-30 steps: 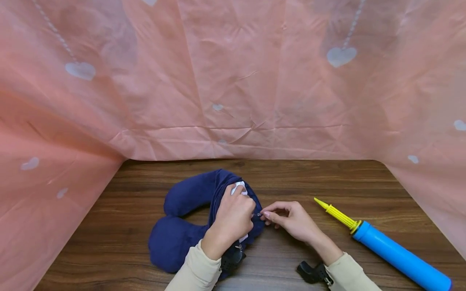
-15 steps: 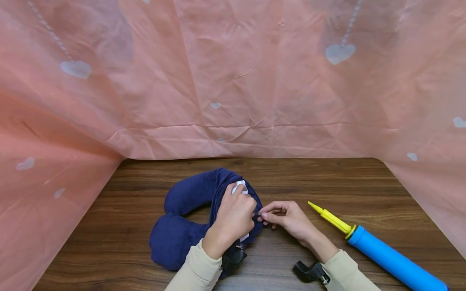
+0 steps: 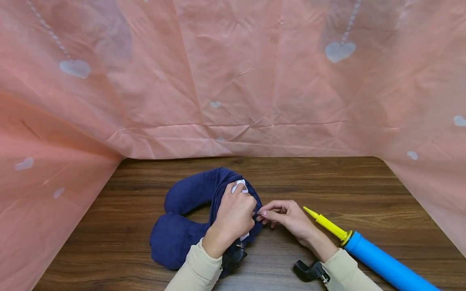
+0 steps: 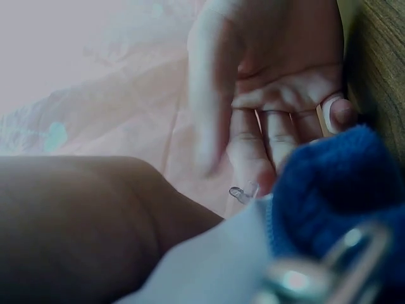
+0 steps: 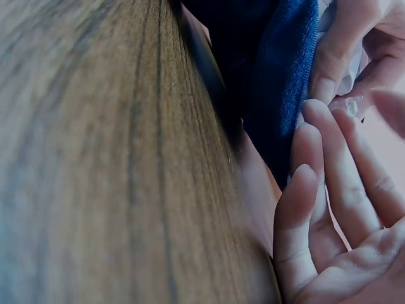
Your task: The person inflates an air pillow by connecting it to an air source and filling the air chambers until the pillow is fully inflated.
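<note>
A navy blue U-shaped neck pillow (image 3: 185, 198) lies on the table, its zipped cover parted on the right side. White inner bladder (image 4: 209, 259) shows in the opening, with a small clear air valve (image 4: 239, 194) on it. My left hand (image 3: 234, 214) reaches over the cover and pinches the bladder between thumb and finger beside the valve. From the right, my right hand (image 3: 291, 222) has its index fingertip at the valve. Its thumb looks blurred and slightly apart in the left wrist view. The other fingers lie nearly straight along the cover's zipper edge (image 5: 309, 63).
A blue hand pump (image 3: 382, 258) with a yellow nozzle lies right of my right forearm. A metal zip pull (image 4: 357, 250) hangs near the left wrist camera. Black wrist cameras sit at both sleeves. Pink curtain (image 3: 233, 81) bounds the wooden table at back and sides.
The pump has shifted left and toward me. My right hand has edged slightly left at the valve. The left hand keeps its grip, and the pillow stays in place.
</note>
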Action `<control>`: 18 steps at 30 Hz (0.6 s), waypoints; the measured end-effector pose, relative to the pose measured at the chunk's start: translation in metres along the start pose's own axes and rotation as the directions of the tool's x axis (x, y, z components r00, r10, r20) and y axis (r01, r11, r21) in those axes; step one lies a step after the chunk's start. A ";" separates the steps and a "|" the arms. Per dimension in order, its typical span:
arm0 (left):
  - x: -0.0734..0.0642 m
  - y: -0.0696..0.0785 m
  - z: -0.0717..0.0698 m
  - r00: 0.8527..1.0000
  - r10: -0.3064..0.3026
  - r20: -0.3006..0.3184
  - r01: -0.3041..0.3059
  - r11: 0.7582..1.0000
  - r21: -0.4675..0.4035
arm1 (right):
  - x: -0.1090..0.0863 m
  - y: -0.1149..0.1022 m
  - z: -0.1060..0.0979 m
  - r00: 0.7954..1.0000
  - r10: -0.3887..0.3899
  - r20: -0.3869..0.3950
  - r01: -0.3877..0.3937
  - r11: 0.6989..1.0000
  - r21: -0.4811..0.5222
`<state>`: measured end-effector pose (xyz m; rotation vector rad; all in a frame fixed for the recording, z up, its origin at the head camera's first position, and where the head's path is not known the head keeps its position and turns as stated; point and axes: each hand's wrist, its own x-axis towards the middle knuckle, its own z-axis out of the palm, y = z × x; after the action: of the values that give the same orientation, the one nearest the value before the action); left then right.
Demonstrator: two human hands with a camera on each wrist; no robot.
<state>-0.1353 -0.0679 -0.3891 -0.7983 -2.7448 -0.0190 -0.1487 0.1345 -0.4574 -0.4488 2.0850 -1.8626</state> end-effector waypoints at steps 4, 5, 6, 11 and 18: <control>0.000 0.000 0.000 1.000 0.001 0.000 -0.001 1.000 -0.003 | 0.000 0.000 0.002 0.999 0.011 -0.031 -0.011 1.000 -0.020; 0.000 0.000 -0.001 1.000 0.001 -0.004 -0.001 1.000 -0.006 | 0.001 0.000 0.002 0.999 0.013 -0.038 -0.014 1.000 -0.025; 0.000 0.000 -0.001 1.000 0.000 -0.007 0.000 1.000 -0.007 | 0.001 0.000 0.001 0.999 0.015 -0.043 -0.016 0.999 -0.029; 0.001 -0.001 -0.001 1.000 -0.004 -0.025 0.004 1.000 -0.015 | 0.002 0.004 0.001 0.998 0.023 -0.055 -0.024 1.000 -0.018; 0.001 -0.001 -0.002 1.000 -0.016 -0.012 0.016 0.999 -0.031 | 0.004 0.004 0.005 0.999 0.018 -0.042 -0.018 1.000 0.006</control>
<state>-0.1361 -0.0688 -0.3867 -0.7819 -2.7455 -0.0702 -0.1502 0.1288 -0.4615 -0.3914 2.1034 -1.8834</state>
